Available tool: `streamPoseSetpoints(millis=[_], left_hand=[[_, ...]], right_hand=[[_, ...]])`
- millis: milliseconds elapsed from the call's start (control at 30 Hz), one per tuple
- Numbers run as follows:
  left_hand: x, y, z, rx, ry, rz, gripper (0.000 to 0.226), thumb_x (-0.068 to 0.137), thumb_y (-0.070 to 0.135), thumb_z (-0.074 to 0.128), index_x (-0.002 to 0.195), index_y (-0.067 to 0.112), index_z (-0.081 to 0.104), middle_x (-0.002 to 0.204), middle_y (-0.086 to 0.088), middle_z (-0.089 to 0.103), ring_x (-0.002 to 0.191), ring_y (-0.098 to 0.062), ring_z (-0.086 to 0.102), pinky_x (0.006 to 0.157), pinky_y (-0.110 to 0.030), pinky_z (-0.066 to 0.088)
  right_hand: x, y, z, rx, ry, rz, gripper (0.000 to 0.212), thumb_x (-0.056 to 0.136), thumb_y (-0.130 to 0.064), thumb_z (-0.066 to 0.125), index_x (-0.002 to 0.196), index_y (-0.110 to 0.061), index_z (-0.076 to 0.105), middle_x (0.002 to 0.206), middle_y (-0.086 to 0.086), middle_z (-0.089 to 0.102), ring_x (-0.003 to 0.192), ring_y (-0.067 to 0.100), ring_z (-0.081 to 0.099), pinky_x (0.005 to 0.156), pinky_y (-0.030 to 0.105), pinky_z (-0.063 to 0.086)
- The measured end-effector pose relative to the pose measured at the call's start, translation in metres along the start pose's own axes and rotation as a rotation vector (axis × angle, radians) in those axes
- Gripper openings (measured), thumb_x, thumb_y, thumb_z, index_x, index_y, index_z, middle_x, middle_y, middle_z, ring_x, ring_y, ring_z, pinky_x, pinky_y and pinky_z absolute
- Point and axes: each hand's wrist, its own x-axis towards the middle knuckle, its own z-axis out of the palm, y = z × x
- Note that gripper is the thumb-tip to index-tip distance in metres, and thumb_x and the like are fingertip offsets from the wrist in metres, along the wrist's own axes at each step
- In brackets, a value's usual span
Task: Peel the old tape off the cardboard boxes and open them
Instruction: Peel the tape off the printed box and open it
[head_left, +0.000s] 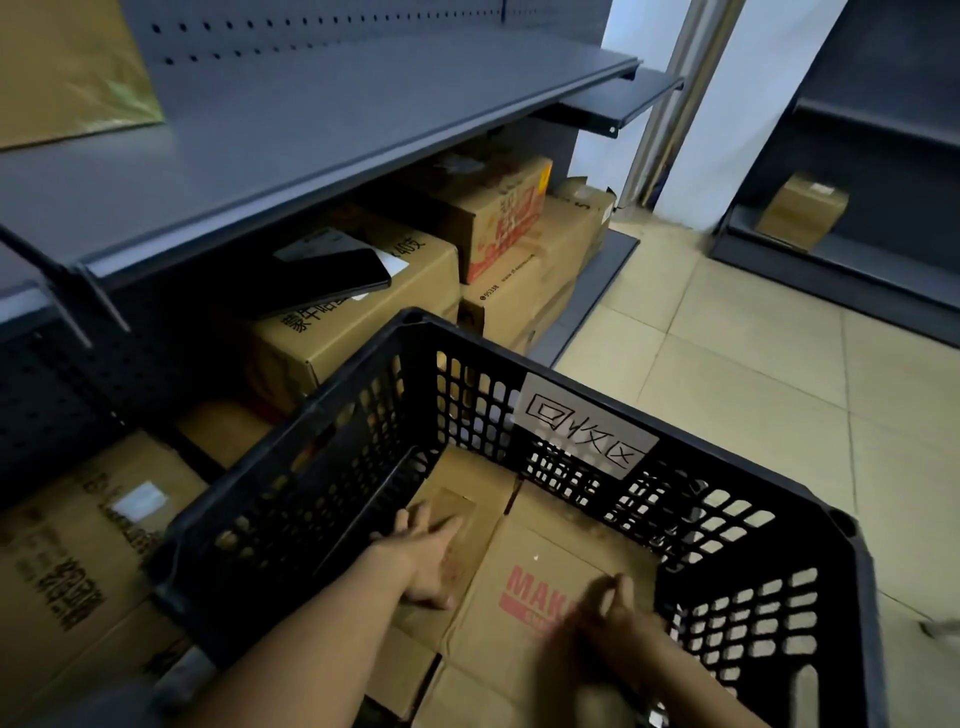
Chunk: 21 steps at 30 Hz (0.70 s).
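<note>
R hand (613, 608) nearest, blurry, fingers curled like it's pinching smth. Tape? Can't tell tbh. L hand (431, 556) is flat, fingers straight, pressing down on the cardboard box (498, 670), which lies under both hands inside the black crate (291, 452). Risk imo: yank at a bad angle and the tape shreds or rips the box's paper layer. Crate walls sit close around both hands, so knuckles could scrape the mesh. More boxes (353, 322) on the shelf beyond the L hand.

Dim, wide-angle warp, right hand (613, 618) blurred
</note>
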Motion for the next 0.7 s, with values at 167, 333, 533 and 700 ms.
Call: streamPoseSetpoints(millis=[167,333,533,700], left_hand=[[-0.035,0.002,-0.022,-0.034,0.180,-0.041,0.073,0.096,0.046,0.056,0.157,0.028,0.021,0.163,-0.010,0.015,0.148,-0.035,0.014,0.115,-0.051,0.028],[-0.119,-0.012,-0.060,-0.189,0.522,-0.094,0.052,0.099,0.049,0.050,0.146,0.030,0.043,0.136,0.000,0.059,0.120,-0.023,0.058,0.094,-0.038,0.050],[-0.265,-0.032,-0.084,-0.255,0.849,-0.113,0.040,0.095,0.053,0.051,0.131,0.039,0.056,0.116,0.011,0.067,0.105,-0.019,0.065,0.087,-0.036,0.053],[-0.396,-0.064,-0.076,-0.249,1.129,-0.241,0.028,0.094,0.048,0.052,0.117,0.038,0.063,0.102,0.012,0.069,0.099,-0.018,0.065,0.079,-0.036,0.053]], right_hand=[[-0.027,-0.020,-0.029,-0.158,0.152,-0.208,0.045,0.098,-0.043,0.045,0.138,-0.023,0.043,0.134,0.012,0.058,0.118,0.029,0.060,0.095,0.037,0.050],[-0.094,-0.070,-0.075,-0.173,0.472,-0.497,0.037,0.099,-0.047,0.046,0.126,-0.023,0.052,0.119,0.007,0.066,0.108,0.030,0.064,0.077,0.036,0.051],[-0.212,-0.133,-0.109,0.021,0.687,-0.944,0.028,0.101,-0.045,0.044,0.108,-0.025,0.062,0.094,-0.002,0.068,0.088,0.023,0.066,0.065,0.035,0.054],[-0.319,-0.194,-0.103,0.115,0.756,-1.280,0.022,0.099,-0.043,0.048,0.103,-0.027,0.063,0.093,-0.001,0.069,0.093,0.028,0.064,0.064,0.037,0.048]])
